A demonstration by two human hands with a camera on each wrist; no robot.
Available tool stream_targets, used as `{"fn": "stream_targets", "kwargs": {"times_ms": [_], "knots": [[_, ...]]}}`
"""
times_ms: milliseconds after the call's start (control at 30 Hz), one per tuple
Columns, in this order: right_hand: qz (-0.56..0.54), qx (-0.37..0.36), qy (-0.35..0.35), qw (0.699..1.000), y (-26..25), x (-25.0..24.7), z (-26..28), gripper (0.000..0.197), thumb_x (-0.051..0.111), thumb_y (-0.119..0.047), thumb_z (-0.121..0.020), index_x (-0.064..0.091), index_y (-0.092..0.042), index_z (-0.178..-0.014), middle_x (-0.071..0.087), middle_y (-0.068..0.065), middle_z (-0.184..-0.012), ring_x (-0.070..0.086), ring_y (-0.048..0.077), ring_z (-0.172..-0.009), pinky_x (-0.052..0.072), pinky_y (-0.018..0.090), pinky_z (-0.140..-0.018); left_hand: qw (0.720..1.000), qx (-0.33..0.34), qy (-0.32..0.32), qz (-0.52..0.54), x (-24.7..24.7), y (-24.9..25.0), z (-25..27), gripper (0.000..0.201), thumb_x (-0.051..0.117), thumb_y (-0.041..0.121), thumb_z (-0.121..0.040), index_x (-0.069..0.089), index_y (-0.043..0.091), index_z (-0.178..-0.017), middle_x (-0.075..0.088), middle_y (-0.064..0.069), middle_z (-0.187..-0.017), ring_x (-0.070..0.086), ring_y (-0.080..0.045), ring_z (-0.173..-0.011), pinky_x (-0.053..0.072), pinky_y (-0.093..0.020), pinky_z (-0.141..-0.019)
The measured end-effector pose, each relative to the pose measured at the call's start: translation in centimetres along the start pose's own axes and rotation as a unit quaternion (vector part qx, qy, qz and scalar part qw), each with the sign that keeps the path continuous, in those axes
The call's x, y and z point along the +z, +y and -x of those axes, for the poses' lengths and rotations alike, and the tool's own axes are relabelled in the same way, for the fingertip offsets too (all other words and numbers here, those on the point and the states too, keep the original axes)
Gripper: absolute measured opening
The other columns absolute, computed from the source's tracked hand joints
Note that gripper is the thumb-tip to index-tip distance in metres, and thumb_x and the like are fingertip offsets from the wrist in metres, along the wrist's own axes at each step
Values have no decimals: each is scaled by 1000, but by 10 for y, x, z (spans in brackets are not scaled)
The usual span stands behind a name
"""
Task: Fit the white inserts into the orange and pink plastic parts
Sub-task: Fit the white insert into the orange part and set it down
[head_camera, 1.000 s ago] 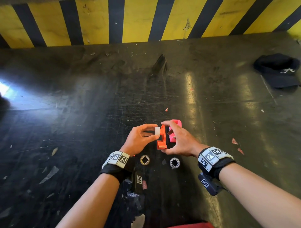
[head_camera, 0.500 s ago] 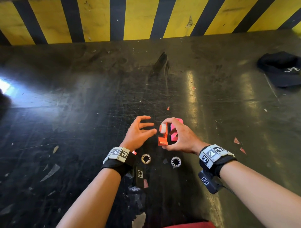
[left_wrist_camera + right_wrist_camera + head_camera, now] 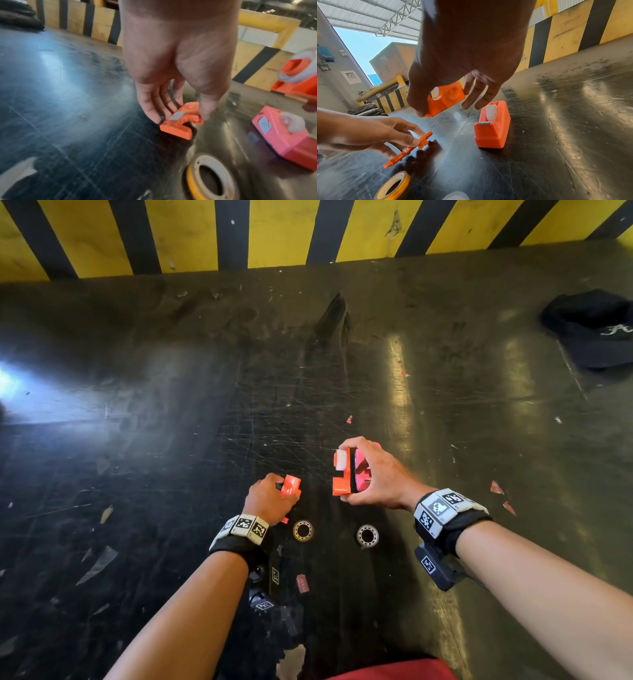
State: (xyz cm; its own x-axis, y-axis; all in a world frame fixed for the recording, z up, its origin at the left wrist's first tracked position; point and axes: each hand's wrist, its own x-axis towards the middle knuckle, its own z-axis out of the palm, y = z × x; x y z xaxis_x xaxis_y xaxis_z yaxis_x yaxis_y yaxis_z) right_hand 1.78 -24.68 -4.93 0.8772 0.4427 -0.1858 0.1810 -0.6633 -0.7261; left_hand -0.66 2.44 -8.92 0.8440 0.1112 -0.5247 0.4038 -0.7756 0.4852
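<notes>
While my right hand (image 3: 375,474) grips an orange half-shell (image 3: 446,98) lifted clear of the black table (image 3: 171,474), thumb at its lower edge and fingers round the far side, a white insert (image 3: 341,457) sits in the round opening on its face. Just beside it, on the side away from my other hand, the pink part (image 3: 283,136) stands on the table with its own white insert (image 3: 491,113) seated in the top (in the right wrist view this part looks more orange than pink). The wrist views show my right fingers near the pink part but apart from it.

My left hand (image 3: 270,501) pinches a flat orange piece (image 3: 180,120) between thumb and fingertips, holding it tilted just above the table, nearer to me than the shell.

Closer to me lie two tape rolls flat on the surface: a yellow roll (image 3: 303,530) just beside my left wrist and a pale roll (image 3: 367,535) to its right, the two apart. A dark cap (image 3: 592,330) rests well away at the far right, and a yellow-and-black striped wall (image 3: 274,234) runs along the table's far edge.
</notes>
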Motion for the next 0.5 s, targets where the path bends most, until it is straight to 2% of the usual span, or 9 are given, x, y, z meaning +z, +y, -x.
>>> {"fn": "stream_targets", "kwargs": {"times_ms": [67,100,167,200,367,500], "knots": [[0,0,1,1000,-1,0,0,89,94,-39,-65,36,-45,-133,48,-15,-128,56,14,-111,56,41,-92,994,25,-32,104,-8,13,4,61,73,42,-92,50,20,-144,75,-6,-96,73,-15,-88,60,-35,-85],[-1,0,1,1000,-1,0,0,89,94,-40,-65,36,-45,-133,48,-16,-128,56,13,-111,56,40,-91,983,40,-49,174,-12,22,6,63,73,38,-93,48,23,-148,76,-11,-95,74,-15,-86,63,-38,-85],[-3,-1,1,1000,-2,0,1,88,94,-40,-65,37,-44,-133,49,-17,-127,56,11,-110,55,37,-90,952,64,-83,288,-23,42,14,58,70,30,-97,48,26,-150,73,-20,-108,74,-17,-88,66,-38,-82],[-6,-3,3,1000,-3,1,1,88,94,-40,-65,38,-44,-134,48,-18,-125,56,10,-108,54,34,-88,942,78,-97,312,-27,51,17,55,67,27,-99,48,26,-150,72,-20,-114,74,-17,-91,66,-37,-82],[-15,-25,13,999,-9,2,7,87,94,-39,-67,40,-39,-136,49,-18,-124,55,12,-111,47,19,-83,927,120,-139,327,-36,71,27,53,62,23,-102,45,25,-153,69,-14,-124,74,-26,-109,65,-41,-88],[-19,-31,22,999,-10,1,11,86,94,-36,-67,42,-37,-135,46,-27,-117,53,13,-113,44,14,-82,927,118,-149,324,-37,71,33,55,62,23,-101,45,25,-154,69,-13,-123,75,-23,-106,65,-31,-77]]}}
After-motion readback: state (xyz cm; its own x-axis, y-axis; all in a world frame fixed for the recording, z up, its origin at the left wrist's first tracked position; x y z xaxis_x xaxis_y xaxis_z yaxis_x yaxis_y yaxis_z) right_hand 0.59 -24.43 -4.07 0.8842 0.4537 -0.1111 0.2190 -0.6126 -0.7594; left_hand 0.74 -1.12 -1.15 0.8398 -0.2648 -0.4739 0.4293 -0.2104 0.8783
